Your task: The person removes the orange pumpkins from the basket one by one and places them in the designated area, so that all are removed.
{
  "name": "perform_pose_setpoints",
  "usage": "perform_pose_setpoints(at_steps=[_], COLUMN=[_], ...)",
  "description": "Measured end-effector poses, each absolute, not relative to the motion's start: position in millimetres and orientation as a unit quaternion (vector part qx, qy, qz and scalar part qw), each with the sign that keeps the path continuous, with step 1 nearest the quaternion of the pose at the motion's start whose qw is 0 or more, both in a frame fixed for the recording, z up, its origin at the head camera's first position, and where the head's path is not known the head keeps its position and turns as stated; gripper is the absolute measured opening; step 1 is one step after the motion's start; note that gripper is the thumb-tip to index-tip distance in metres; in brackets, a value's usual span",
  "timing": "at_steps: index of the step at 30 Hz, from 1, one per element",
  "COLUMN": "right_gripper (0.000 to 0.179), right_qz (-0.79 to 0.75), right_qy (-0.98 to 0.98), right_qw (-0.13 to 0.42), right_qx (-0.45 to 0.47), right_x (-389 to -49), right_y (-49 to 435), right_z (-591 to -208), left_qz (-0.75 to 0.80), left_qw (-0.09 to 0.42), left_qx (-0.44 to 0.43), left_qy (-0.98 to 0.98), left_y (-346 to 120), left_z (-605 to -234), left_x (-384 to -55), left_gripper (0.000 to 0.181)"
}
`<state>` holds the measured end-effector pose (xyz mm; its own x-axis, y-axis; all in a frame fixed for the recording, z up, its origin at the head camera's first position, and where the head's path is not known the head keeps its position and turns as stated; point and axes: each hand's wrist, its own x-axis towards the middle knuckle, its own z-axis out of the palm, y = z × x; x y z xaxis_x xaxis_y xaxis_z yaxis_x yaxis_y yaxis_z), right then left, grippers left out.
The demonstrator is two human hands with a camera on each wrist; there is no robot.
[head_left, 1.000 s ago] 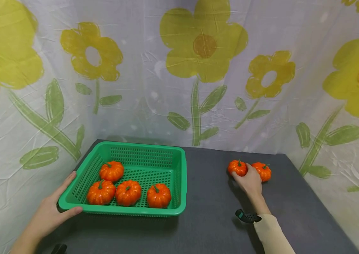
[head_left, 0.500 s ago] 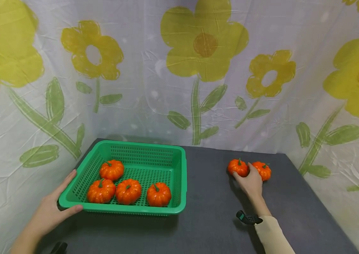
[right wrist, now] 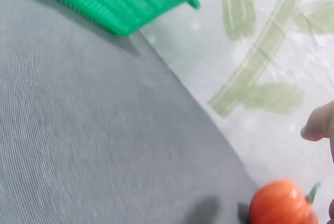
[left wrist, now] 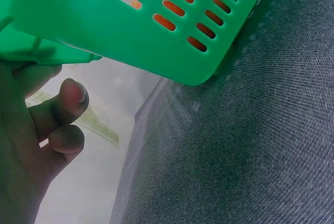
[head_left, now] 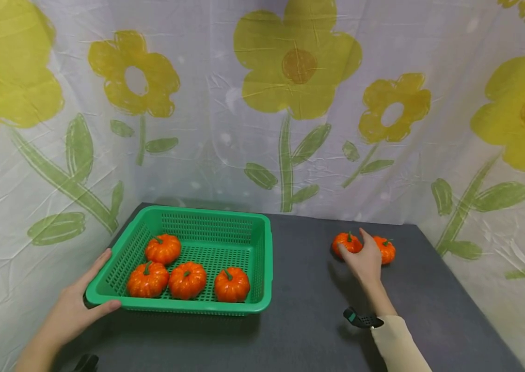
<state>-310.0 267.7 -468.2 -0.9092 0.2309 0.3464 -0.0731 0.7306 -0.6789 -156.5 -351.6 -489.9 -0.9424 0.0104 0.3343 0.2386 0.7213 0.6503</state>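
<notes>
My left hand (head_left: 70, 312) grips the near left corner of a green plastic basket (head_left: 188, 306), thumb on the front rim and fingers along the left side. In the left wrist view some fingers (left wrist: 70, 98) curl below the rim. Several small orange pumpkins, among them one at the right (head_left: 232, 285), sit in the basket. On the table's far right, my right hand (head_left: 365, 263) hovers with thumb and index finger spread over an orange pumpkin (head_left: 346, 244). The right wrist view shows a gap between a digit and that pumpkin (right wrist: 282, 203). Another pumpkin (head_left: 386, 251) is partly behind the hand.
The dark grey table (head_left: 304, 289) runs between the basket and the two loose pumpkins. A white cloth (head_left: 206, 155) printed with yellow flowers hangs behind and on both sides of the table. A black band (head_left: 362, 319) circles the right wrist.
The right hand's fingers have loosened from the left loose pumpkin and lifted slightly, with that pumpkin staying on the table. The left hand and basket have kept their place.
</notes>
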Motion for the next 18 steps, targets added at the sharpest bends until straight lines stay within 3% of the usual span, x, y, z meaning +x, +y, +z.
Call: perform_pose_setpoints(at_steps=[18], right_gripper=[0.077], right_qz=[0.38], right_qy=[-0.905], right_qw=[0.183], right_qx=[0.062], right_x=[-289.5], right_y=[192.7], right_z=[-437.3], left_qz=[-0.364], left_qw=[0.141], left_qx=[-0.065], left_qy=[-0.918], left_y=[-349.8], left_z=[-485.9], left_x=[-153.5], left_gripper=[0.109])
